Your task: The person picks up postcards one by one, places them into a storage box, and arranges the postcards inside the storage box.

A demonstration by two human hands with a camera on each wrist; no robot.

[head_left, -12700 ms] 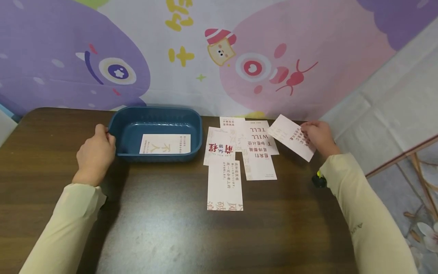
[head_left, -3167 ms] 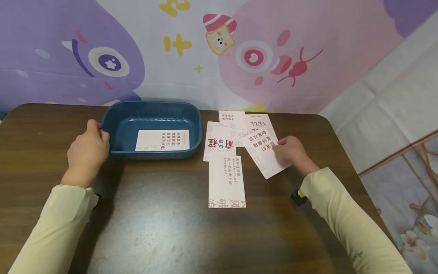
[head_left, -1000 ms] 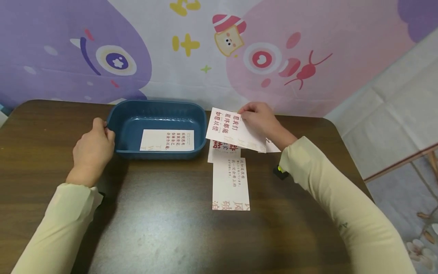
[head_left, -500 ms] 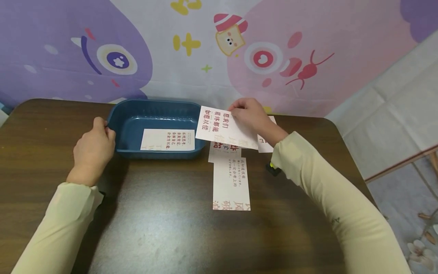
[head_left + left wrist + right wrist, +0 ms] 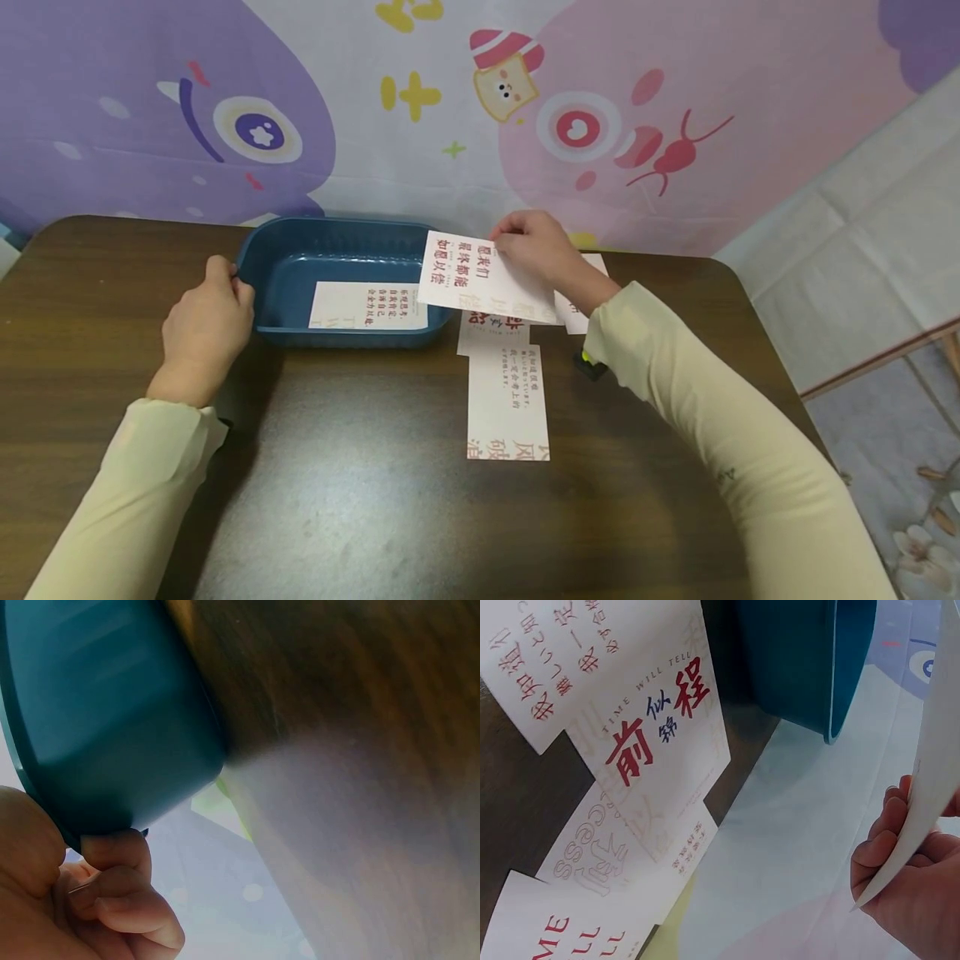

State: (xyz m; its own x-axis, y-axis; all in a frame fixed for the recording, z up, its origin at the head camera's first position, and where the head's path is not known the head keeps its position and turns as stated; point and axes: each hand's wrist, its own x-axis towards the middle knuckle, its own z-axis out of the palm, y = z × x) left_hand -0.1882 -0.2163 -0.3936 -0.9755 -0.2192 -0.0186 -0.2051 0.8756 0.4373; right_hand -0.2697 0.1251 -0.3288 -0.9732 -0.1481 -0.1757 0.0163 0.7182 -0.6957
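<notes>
My left hand (image 5: 206,325) pinches the left end of a dark blue plastic basin (image 5: 352,337) between thumb and curled fingers; the left wrist view shows the fingers (image 5: 124,889) at its rim. Inside the basin lies a printed white card (image 5: 367,307). My right hand (image 5: 536,250) pinches another white card (image 5: 487,279) with red characters by its far edge. This held card is raised, and its left end overlaps the basin's right rim in the head view. In the right wrist view it appears nearly edge-on, slightly bowed.
Several white cards overlap on the brown table (image 5: 360,483) right of the basin. Nearest is a card with small dark print (image 5: 508,404); beyond it lies one with red and blue characters (image 5: 656,724). A cartoon-printed cloth (image 5: 420,167) hangs behind the table.
My right hand has lifted the red-lettered card from the right of the pile and carried it left to the basin's edge. Earlier, another card joined the one in the basin. My left hand stays there.
</notes>
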